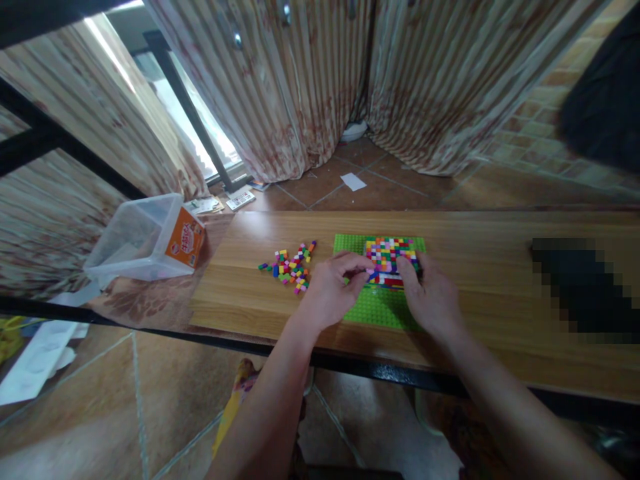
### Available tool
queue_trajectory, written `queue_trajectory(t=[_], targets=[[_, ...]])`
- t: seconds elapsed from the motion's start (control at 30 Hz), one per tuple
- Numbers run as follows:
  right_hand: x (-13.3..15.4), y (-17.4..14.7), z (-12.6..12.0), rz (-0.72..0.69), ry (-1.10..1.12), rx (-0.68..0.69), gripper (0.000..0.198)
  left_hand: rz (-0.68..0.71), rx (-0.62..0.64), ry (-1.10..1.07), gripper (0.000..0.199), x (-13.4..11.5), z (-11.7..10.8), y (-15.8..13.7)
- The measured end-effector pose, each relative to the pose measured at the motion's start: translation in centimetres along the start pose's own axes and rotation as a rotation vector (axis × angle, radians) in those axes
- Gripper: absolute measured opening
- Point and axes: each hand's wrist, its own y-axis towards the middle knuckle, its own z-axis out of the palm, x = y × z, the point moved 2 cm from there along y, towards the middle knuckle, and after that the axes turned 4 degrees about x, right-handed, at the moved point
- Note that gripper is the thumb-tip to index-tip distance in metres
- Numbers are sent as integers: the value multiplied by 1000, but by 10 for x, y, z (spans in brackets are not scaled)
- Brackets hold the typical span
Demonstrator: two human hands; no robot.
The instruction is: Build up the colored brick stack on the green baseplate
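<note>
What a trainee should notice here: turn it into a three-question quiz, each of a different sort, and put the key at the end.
1. Multiple choice: What colour is the baseplate under the brick build?
a) red
b) green
c) white
2. True or false: The loose bricks lie on the wooden table, to the left of the baseplate.
3. Short answer: Which of the person's two hands is nearer the loose bricks?

Key:
1. b
2. True
3. The left hand
</note>
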Motion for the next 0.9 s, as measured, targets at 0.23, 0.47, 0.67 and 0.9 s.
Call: queue_trajectory(t=[0.23,0.47,0.67,0.9], targets=[[0,0,0,-13,-22,8,75,138,-37,118,20,0,10,1],[-2,1,-2,-19,8,18,76,209,-36,279,18,-2,21,1],[-7,2,-5,-73,34,78,83,233,-8,370,20,-4,24,2],[-6,0,-2,-67,-36,106,82,188,67,452,19,-1,27,4]])
